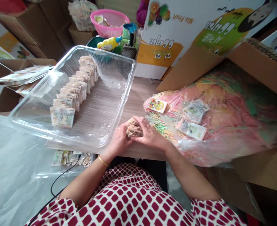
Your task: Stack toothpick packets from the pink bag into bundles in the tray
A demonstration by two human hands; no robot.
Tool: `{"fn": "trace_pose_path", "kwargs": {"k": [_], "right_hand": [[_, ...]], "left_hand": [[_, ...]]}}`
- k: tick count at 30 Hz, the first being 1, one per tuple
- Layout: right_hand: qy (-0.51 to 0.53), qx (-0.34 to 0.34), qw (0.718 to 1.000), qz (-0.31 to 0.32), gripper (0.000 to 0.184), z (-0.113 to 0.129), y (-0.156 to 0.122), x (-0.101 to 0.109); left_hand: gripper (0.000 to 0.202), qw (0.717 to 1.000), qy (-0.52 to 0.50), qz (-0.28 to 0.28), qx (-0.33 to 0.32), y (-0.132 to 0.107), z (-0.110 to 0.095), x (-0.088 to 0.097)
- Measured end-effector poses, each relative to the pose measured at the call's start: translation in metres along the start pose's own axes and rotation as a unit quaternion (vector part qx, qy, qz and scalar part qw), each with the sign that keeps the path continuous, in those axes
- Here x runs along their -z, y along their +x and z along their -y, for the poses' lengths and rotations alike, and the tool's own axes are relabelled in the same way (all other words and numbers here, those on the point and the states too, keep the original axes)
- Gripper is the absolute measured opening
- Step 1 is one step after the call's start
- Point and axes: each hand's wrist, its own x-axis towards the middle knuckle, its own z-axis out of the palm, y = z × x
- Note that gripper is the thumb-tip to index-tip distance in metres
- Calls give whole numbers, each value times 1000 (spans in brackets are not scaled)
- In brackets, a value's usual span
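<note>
Packet bundle gripped between the half-closed left hand and right hand, clear plastic tray of packets just left, plastic bag of coloured sticks right

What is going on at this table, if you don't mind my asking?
A person is holding a small bundle of pale strips between their left hand and right hand. To their left, a clear plastic tray holds neat rows of printed paper packets. To their right lies a large clear bag of coloured sticks, with printed cards showing on it.
</note>
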Motion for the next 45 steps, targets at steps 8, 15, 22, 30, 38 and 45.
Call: {"fn": "trace_pose_path", "kwargs": {"k": [8,15,22,30,38,45], "right_hand": [[-95,26,995,21,51,-1,4,9],[-166,45,985,34,38,-4,0,0],[-141,39,989,18,29,-5,0,-4],[-73,-203,975,-53,46,-6,-4,83],[-2,-140,970,-197,63,71,90,168],[136,-51,989,-34,62,107,193,113]], "left_hand": [[75,996,65,49,-43,0,-2,1],[84,995,78,45,-33,-4,-1,-4],[96,996,76,44,-11,-5,-2,-9],[91,995,-16,95,-29,-39,-17,15],[17,952,-190,241,16,-59,-77,217],[22,932,-196,-300,-49,-87,-57,324]]}}
